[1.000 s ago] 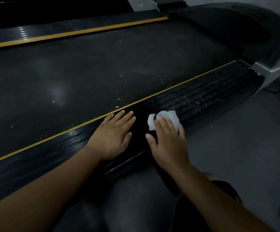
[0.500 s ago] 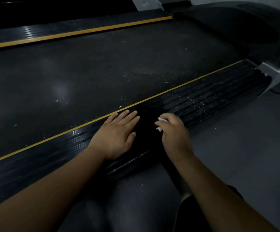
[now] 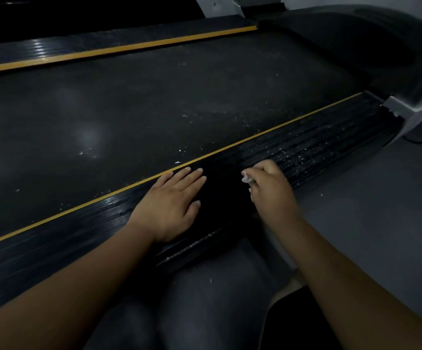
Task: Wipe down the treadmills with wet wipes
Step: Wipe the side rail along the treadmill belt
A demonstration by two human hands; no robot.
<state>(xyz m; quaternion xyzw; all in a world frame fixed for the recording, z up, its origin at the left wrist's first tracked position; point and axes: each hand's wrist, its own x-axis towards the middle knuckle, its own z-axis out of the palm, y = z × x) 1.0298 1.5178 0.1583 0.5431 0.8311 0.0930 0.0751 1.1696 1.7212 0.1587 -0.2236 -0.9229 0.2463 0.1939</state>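
A black treadmill fills the view, its wide belt (image 3: 141,117) edged by yellow lines. My left hand (image 3: 172,203) lies flat with straight fingers on the ribbed near side rail (image 3: 306,145). Just to its right, my right hand (image 3: 270,188) curls round a white wet wipe (image 3: 245,178) on the same rail; only a small scrap of the wipe shows past the fingers. White specks of dirt dot the rail to the right of my right hand and the belt beyond it.
A grey floor (image 3: 371,223) runs along the treadmill's near right side. A light grey upright base (image 3: 412,109) stands at the rail's far right end, beside the dark motor hood (image 3: 343,39). My legs are at the bottom centre.
My right hand has gone from flat on the spread wipe to bunched round it, so the wipe is now mostly hidden. The left hand has stayed put on the rail.
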